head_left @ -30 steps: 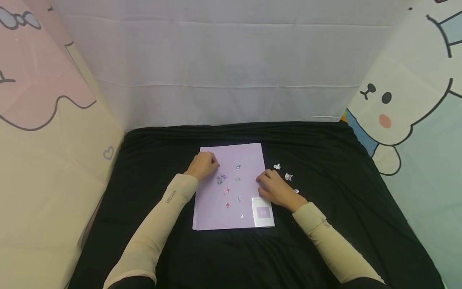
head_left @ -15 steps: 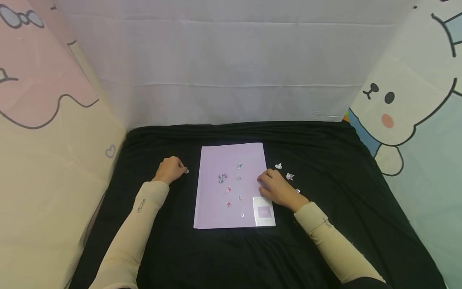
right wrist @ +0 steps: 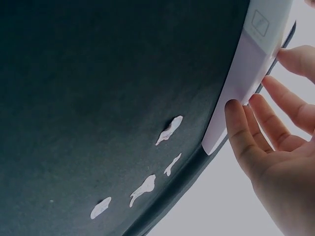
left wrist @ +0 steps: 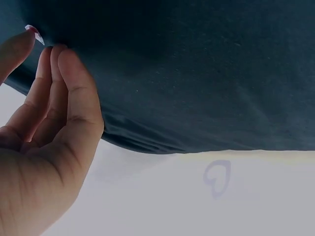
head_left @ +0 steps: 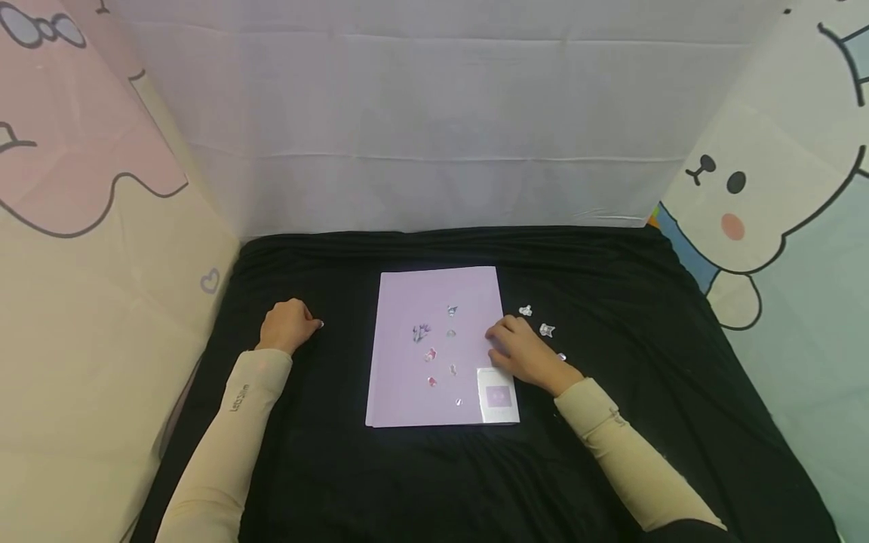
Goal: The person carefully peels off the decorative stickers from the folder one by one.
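Observation:
Left of the lilac folder (head_left: 400, 294), my left hand (head_left: 287, 326) is close over the black cloth. It pinches a small white-edged sticker (left wrist: 34, 33), which shows at the thumb tip in the left wrist view. The other fingers curl loosely beside it. My right hand (head_left: 528, 353) rests on the folder's right side with fingers relaxed, the fingertips (right wrist: 234, 105) on its edge in the right wrist view. Small shiny stickers lie on the cover, among them a purple flower sticker (head_left: 421, 332) and a pink one (head_left: 431, 354). A white label (head_left: 486, 411) fills the lower right corner.
Loose stickers (head_left: 547, 330) lie on the black cloth (head_left: 611, 302) just right of the folder; several show in the right wrist view. Behind the cloth rises a white fabric wall (head_left: 434, 151). Printed cartoon panels (head_left: 781, 249) stand along both sides.
My left hand has lifted a small sticker from the upper left of the folder and carried it left, over the cloth. My right hand stays in place on the folder's edge.

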Demonstrator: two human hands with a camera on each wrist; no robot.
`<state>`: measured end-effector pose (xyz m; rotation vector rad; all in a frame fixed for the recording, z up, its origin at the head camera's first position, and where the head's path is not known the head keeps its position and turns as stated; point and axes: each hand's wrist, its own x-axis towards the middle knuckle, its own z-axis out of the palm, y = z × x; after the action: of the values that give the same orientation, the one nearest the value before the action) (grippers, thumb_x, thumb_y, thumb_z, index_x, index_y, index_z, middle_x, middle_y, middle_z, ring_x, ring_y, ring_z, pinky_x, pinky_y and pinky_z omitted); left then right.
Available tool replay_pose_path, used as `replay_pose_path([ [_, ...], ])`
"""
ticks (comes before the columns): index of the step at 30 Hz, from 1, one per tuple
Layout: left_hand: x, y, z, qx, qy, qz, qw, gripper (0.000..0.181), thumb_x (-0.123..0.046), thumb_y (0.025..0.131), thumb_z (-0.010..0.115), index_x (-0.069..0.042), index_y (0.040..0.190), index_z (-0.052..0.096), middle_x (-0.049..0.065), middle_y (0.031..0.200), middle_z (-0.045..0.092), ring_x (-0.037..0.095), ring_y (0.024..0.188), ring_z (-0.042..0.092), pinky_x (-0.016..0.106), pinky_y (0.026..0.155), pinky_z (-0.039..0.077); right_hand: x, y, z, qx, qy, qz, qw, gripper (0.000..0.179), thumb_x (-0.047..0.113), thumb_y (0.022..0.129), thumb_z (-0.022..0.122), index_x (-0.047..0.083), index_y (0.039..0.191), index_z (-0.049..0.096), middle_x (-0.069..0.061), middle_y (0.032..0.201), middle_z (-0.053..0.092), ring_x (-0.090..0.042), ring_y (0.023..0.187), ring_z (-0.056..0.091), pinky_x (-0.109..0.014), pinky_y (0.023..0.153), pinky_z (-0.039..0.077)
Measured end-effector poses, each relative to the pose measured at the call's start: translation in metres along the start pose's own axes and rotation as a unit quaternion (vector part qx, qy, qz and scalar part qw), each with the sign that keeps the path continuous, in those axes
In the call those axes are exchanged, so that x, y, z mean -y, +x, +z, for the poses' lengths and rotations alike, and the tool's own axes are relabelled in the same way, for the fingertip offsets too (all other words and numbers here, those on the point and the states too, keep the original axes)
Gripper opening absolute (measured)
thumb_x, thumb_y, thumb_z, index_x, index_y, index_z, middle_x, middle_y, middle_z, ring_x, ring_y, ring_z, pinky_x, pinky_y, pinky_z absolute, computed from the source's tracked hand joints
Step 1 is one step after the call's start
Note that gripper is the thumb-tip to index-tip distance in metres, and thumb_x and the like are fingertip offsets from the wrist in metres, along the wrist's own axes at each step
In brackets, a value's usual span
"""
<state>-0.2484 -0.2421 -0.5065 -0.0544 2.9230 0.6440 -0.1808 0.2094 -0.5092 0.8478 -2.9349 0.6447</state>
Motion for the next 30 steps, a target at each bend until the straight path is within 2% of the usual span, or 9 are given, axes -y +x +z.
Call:
replay_pose_path([
  [9, 0.005, -0.002, 0.000, -0.014, -0.001, -0.002, 0.9999, 0.026, -0.021, 0.089, 0.073, 0.005, 0.092, 0.072, 0.021, 0.088, 0.068, 0.030, 0.066, 0.060, 0.043, 0.058, 0.049, 0.001, -0.001, 0.000, -0.001, 0.002, -0.002, 1.0000, 0.029, 0.014, 0.091, 0.071, 0.003, 0.118, 0.066, -0.012, 0.113, 0.058, -0.026, 0.102, 0.052, -0.040, 0.090, 0.050],
  [16, -0.003, -0.003, 0.000, -0.024, -0.005, 0.021, 0.9995, 0.021, -0.018, 0.091, 0.070, 0.002, 0.087, 0.071, 0.016, 0.081, 0.067, 0.027, 0.061, 0.058, 0.041, 0.055, 0.047, 0.000, -0.001, 0.000, -0.002, 0.000, 0.000, 1.0000, 0.029, 0.014, 0.091, 0.071, 0.003, 0.117, 0.066, -0.012, 0.113, 0.058, -0.026, 0.103, 0.052, -0.040, 0.090, 0.049],
  [24, -0.029, 0.001, 0.009, -0.032, 0.001, 0.062, 0.9976, 0.023, -0.017, 0.093, 0.068, 0.005, 0.099, 0.069, 0.021, 0.093, 0.069, 0.032, 0.071, 0.062, 0.050, 0.067, 0.051, 0.003, 0.000, -0.002, -0.005, 0.005, -0.004, 1.0000, 0.028, 0.013, 0.091, 0.071, 0.003, 0.117, 0.066, -0.012, 0.113, 0.058, -0.026, 0.102, 0.052, -0.040, 0.089, 0.050],
  [30, -0.065, 0.002, 0.016, -0.016, -0.009, 0.081, 0.9966, 0.023, -0.018, 0.094, 0.068, 0.003, 0.103, 0.070, 0.018, 0.095, 0.069, 0.028, 0.074, 0.063, 0.047, 0.069, 0.053, 0.004, -0.001, -0.002, -0.012, 0.002, -0.007, 0.9999, 0.028, 0.011, 0.090, 0.071, 0.002, 0.116, 0.067, -0.013, 0.112, 0.059, -0.028, 0.102, 0.053, -0.041, 0.089, 0.049],
])
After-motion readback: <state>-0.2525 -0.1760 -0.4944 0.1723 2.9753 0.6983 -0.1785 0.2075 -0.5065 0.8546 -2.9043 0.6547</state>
